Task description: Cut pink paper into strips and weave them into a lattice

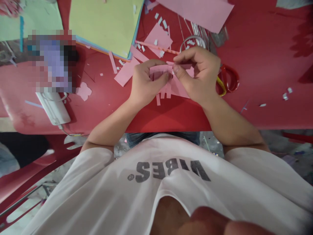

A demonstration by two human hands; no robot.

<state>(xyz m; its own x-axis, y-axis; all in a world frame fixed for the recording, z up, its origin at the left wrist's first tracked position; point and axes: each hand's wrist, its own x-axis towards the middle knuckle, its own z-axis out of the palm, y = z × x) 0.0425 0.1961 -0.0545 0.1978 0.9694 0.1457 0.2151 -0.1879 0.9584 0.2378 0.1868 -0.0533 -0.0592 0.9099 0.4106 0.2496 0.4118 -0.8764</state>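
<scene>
Between both hands is a pink paper strip (158, 69) whose lower edge is cut into a fringe. My left hand (146, 80) pinches its left part between thumb and fingers. My right hand (199, 71) grips it near the middle, thumb and fingertips pressed together on the paper. Below the strip lies more pink paper (179, 87), partly covered by the hands. Scissors with red and yellow handles (230, 78) rest beside my right wrist, their blades hidden. A pink pencil (156, 47) and a roll of tape (193, 40) are just beyond the fingers.
On the red table (264, 81) sit a stack of coloured paper (105, 26), a large pink sheet (200, 13) and several paper scraps (158, 36). A white power bank (53, 107) with a cable lies at the left, near a blurred-out object (52, 62). A red chair (49, 163) stands at the lower left.
</scene>
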